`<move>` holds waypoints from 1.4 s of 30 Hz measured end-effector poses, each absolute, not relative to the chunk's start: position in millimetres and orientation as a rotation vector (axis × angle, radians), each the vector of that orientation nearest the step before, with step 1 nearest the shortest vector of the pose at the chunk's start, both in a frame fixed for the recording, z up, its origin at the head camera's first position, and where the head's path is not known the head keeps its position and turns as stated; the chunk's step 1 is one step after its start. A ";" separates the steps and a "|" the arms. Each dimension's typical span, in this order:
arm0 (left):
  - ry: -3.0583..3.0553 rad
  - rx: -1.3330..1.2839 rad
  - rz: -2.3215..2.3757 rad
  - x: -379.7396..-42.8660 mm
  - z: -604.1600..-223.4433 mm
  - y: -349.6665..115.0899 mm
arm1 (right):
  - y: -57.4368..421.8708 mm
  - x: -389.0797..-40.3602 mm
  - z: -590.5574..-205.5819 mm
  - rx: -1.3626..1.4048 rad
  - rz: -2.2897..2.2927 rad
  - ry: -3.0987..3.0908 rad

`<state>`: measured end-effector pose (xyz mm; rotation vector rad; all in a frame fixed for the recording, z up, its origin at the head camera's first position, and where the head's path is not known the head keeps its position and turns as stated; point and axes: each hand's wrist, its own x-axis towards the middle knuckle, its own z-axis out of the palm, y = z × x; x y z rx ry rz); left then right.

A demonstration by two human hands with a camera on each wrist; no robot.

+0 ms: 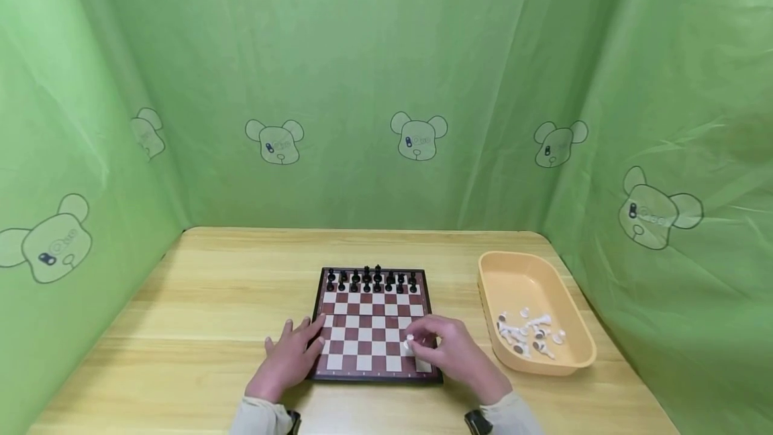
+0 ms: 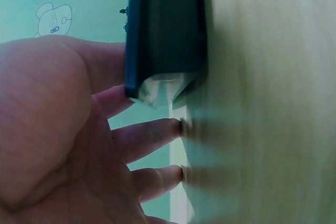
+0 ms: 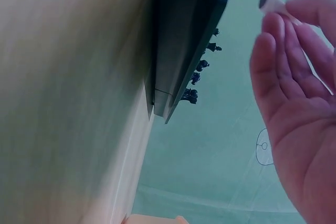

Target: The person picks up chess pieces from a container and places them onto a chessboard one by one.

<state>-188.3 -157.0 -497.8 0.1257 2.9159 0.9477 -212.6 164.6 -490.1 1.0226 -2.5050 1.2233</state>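
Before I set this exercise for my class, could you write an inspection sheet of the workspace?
Surface: light wood-grain table.
Job's things: chessboard with black pieces in two rows at its far side; peach tray to its right, white pieces lying loose inside.
Clutter: nothing seen.
Hands: left hand touches the board's left edge; right hand pinches one white piece above the board's right side, its dark base showing in the right wrist view.
Cables: nothing seen.
Surroundings: green curtain with printed animal heads behind and on both sides.
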 end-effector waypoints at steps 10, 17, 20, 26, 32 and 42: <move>2.913 0.130 0.946 -188.9 -497.7 -156.8 | 161.9 -209.4 -487.6 1.052 1.192 -2.689; 2.918 0.138 0.937 -188.7 -497.9 -157.2 | 158.2 -208.0 -487.0 1.103 1.161 -2.729; 2.917 0.139 0.937 -188.4 -497.8 -156.9 | 157.0 -207.5 -487.5 1.128 1.161 -2.731; 2.914 0.131 0.940 -187.4 -496.9 -156.4 | 157.1 -207.8 -488.3 1.079 1.128 -2.774; 2.914 0.130 0.947 -186.5 -496.7 -157.1 | 157.9 -209.1 -487.7 1.063 1.205 -2.804; 2.909 0.132 0.948 -186.4 -496.4 -157.4 | 160.2 -209.5 -487.3 1.017 1.320 -2.809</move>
